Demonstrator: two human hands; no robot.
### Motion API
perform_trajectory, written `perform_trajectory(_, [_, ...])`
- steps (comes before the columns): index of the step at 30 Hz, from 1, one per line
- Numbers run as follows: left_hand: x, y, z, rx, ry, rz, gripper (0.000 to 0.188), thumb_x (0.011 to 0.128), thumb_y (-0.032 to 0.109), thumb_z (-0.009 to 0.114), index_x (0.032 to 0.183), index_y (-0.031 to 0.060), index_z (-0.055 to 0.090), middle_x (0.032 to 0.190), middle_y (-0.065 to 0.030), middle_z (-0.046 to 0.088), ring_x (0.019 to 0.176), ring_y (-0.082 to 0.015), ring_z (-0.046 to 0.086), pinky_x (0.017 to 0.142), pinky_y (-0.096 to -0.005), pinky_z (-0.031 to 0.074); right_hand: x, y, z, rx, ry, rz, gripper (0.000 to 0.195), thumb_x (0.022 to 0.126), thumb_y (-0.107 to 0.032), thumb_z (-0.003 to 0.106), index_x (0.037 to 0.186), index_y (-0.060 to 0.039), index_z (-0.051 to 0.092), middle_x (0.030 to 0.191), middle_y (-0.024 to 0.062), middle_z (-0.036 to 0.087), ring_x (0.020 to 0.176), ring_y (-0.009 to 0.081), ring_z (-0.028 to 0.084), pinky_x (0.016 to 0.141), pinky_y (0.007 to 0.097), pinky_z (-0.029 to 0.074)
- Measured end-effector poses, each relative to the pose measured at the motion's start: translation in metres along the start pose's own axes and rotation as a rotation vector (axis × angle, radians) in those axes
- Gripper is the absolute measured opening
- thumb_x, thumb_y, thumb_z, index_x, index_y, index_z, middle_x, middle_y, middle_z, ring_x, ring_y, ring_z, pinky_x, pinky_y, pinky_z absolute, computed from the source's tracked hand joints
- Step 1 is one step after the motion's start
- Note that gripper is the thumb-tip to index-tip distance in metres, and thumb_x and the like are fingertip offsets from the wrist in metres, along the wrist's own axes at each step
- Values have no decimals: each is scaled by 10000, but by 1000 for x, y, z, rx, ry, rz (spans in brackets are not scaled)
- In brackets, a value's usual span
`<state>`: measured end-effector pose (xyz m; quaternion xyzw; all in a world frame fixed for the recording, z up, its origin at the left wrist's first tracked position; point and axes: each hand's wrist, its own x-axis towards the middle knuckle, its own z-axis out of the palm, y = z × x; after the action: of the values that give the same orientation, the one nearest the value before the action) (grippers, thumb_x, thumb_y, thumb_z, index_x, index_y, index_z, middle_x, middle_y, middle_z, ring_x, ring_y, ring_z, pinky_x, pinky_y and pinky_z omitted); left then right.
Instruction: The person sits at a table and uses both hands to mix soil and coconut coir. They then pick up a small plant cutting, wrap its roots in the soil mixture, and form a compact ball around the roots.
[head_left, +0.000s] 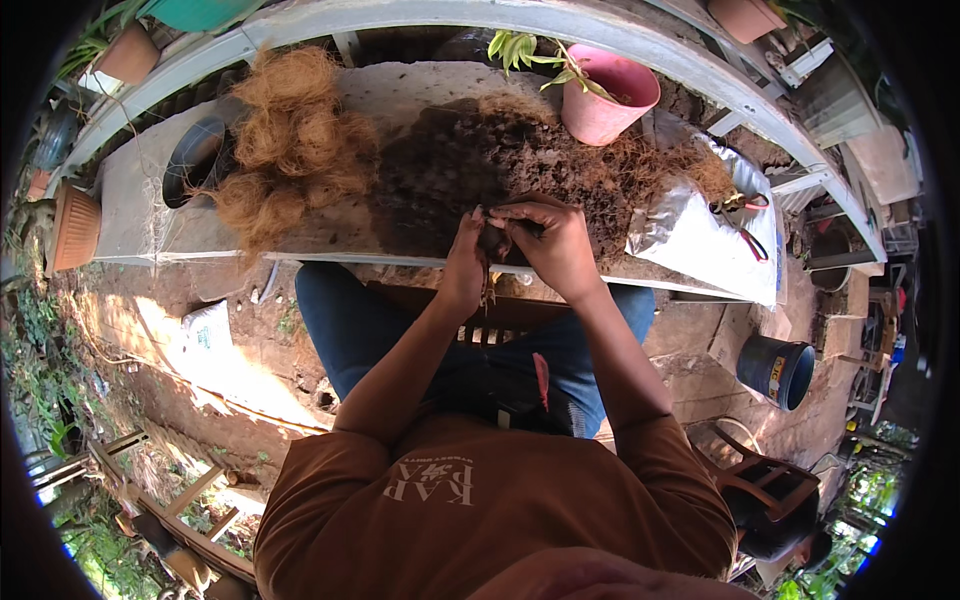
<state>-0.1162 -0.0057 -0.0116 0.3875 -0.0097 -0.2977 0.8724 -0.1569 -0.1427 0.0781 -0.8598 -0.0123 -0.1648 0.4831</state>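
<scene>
My left hand (466, 262) and my right hand (547, 232) come together at the table's near edge, both soiled. Between them is a small dark clump (493, 244), partly covered by the fingers, with pale yellowish strands (490, 289) hanging below. The left palm supports it from the side, and the right fingertips pinch at its top. Dark, damp soil (435, 180) is spread just beyond the hands, mixed with brown fibre towards the right. Balls of coconut fibre (281, 142) are heaped left of the soil. A pink pot (607, 97) with a leafy plant (559, 64) stands behind it.
A black pot (193, 161) lies tipped at the left, near a ribbed terracotta-coloured pot (75, 227). On the right, a silvery plastic sheet (697, 240) bears scissors (752, 244). A metal rail (525, 16) curves behind the table. A dark bucket (776, 371) is on the ground at right.
</scene>
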Motion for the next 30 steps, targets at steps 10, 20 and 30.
perform_trajectory(10, [-2, 8, 6, 194, -38, 69, 297, 1133, 358, 390, 1112, 97, 529, 936, 2, 539, 806, -106, 493, 768, -290, 421, -5, 0, -9, 183, -57, 139, 205, 854, 41, 726, 1052, 5, 761, 978, 130, 784, 845, 183, 765, 769, 301, 589])
perform_trajectory(20, [4, 19, 4, 0, -11, -72, 357, 1121, 412, 413, 1153, 96, 575, 852, 6, 577, 767, -118, 536, 776, -303, 462, -12, 19, 10, 469, 16, 160, 217, 942, 51, 677, 1157, 45, 707, 1194, 111, 743, 1092, 141, 676, 927, 293, 557])
perform_trajectory(30, [0, 22, 5, -87, -54, -178, 297, 1083, 374, 515, 1100, 86, 587, 871, 3, 598, 795, -138, 581, 791, -322, 512, -11, 16, 5, 400, 68, 204, 172, 865, 56, 777, 1022, 25, 712, 1034, 71, 758, 918, 102, 694, 777, 261, 575])
